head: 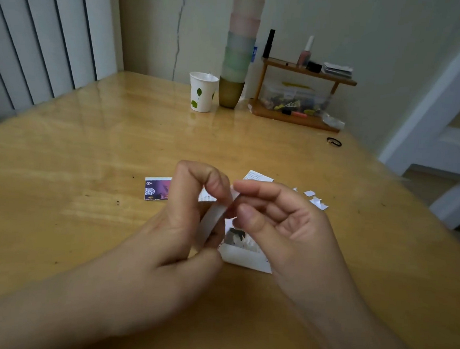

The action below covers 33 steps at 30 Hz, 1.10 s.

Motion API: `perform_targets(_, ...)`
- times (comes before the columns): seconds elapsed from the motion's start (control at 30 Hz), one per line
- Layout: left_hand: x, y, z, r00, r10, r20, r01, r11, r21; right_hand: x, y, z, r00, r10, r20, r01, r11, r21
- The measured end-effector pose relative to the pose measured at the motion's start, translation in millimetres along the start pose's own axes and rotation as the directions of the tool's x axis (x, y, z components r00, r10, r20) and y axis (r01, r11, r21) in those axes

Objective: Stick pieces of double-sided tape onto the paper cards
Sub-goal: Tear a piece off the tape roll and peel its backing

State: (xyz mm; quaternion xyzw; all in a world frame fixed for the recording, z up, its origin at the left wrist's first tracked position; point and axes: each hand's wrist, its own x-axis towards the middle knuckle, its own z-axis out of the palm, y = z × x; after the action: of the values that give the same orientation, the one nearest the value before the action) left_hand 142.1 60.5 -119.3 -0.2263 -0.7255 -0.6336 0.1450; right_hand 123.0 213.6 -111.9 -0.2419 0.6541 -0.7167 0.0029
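Head view: roll of double-sided tape (214, 219) held up above the table (89, 151), centre frame, between both hands. Left hand (181, 225) curled round the roll, thumb and fingers clamping its white edge. Right hand (272, 218) pinching the loose tape end (232, 195) at the roll's top between thumb and forefinger, other fingers loosely curled. Step looks like pulling or tearing off a piece.

Under the hands: white-bordered paper card (245, 257) flat on the table, partly hidden by the right hand. Purple printed card (155, 188) lies to the left, another white card with writing (257, 176) just behind the hands. Small white scraps (315, 200) right of the hands, probably peeled backing or torn bits, cannot tell which.

Risks: piece may fold and stick to itself or to the fingertips, since both faces are tacky; uneven tear if the pinch slips; card could shift or lift when the piece is pressed down, nothing holds it.

Further out: paper cup with leaf print (202, 92), stack of coloured cups (238, 55), small wooden shelf (299, 97) with bottles, black hair tie (334, 141).
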Motion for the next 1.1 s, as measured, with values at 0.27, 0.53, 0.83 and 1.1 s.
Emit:
perform_targets(0.27,-2,6,-7,0.978,-0.206,-0.021,0.204,0.975,-0.086,0,-6,-3,0.997,-0.051,-0.061,0.053,0.997,0.047)
perform_targets(0.53,-3,7,-5,0.977,-0.173,0.123,0.176,0.984,-0.014,-2,0,-2,0.977,-0.17,-0.127,0.129,0.951,-0.282)
perform_targets(0.83,-5,8,-3,0.996,0.022,0.09,-0.06,0.894,0.444,-4,1,0,0.911,-0.411,-0.028,0.294,0.696,-0.655)
perform_targets(1.1,-6,9,-3,0.995,0.027,0.093,-0.068,0.875,0.48,-5,-1,1,0.953,-0.284,-0.106,0.199,0.851,-0.486)
